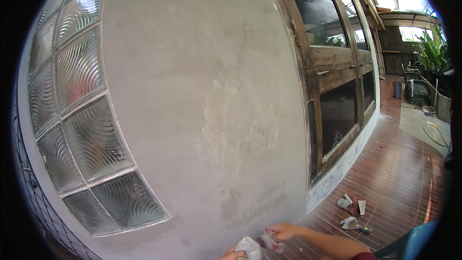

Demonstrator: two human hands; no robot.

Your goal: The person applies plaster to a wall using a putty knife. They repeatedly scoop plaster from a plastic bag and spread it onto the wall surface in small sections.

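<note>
At the lower edge, the fingers of my left hand (233,254) wrap round a rounded whitish-grey bag (249,247); what fills it cannot be told. Just to the right, my right hand (286,231) is closed on a crumpled plastic bag (273,243), partly see-through with red and pink patches. Both hands are low, in front of the foot of a grey plastered wall (192,91). The plaster shows uneven, lighter rough patches in its middle.
Glass blocks (79,70) line the wall's left side; a wooden-framed window (332,82) stands right. On the tiled floor (385,163) lie a blue-and-yellow-handled tool (364,229), a reddish-brown sheet (352,206) and whitish scraps (344,202). A teal chair-like edge (409,243) is near my right arm.
</note>
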